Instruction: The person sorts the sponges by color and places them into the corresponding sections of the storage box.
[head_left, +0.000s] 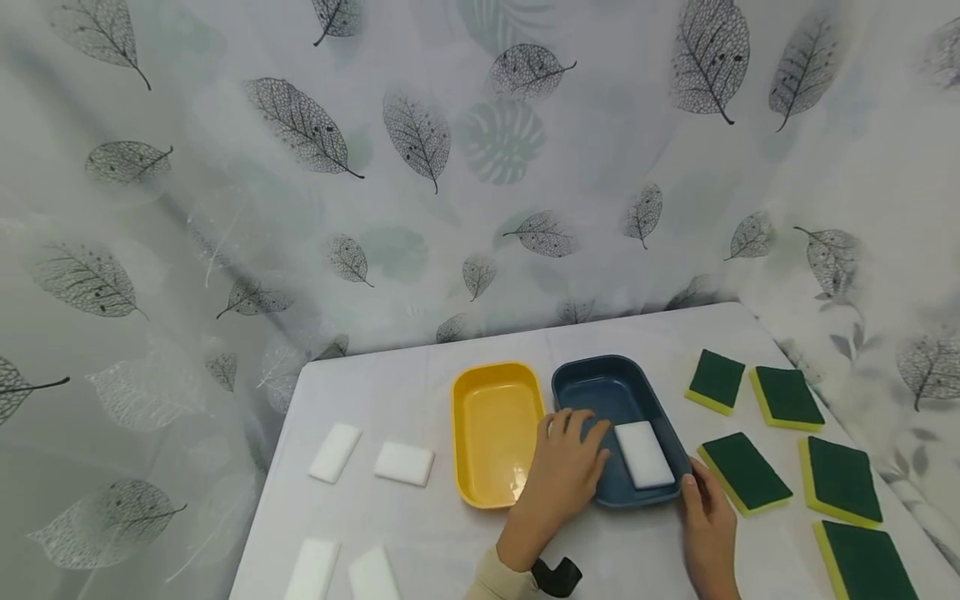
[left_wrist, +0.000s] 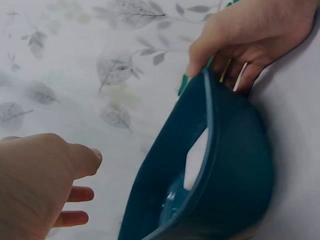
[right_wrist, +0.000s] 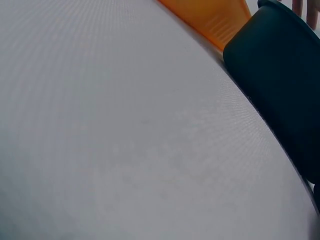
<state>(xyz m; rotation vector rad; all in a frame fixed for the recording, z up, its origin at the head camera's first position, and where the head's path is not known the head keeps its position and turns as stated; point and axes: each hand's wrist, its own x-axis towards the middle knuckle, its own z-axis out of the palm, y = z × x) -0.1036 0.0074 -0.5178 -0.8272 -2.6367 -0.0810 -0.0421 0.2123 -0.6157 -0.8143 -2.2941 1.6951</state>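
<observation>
A white sponge (head_left: 643, 454) lies inside the blue tray (head_left: 600, 392), against its right side; in the left wrist view only a white corner of it shows past the rim. My left hand (head_left: 567, 462) hovers over the tray's left part with loosely bent fingers and nothing in them. At the tray's lower right corner, my right hand (head_left: 708, 529) grips the rim, thumb on one side and fingers on the other, as the left wrist view also shows. A yellow tray (head_left: 459, 433) stands just left of the blue one, partly behind my left hand.
Several white sponges (head_left: 405, 463) lie spread on the left of the white-covered table (head_left: 442, 567). Several green and yellow scouring sponges (head_left: 746, 471) lie on the right, one close to my right hand. A leaf-patterned curtain (head_left: 420, 217) hangs behind the table.
</observation>
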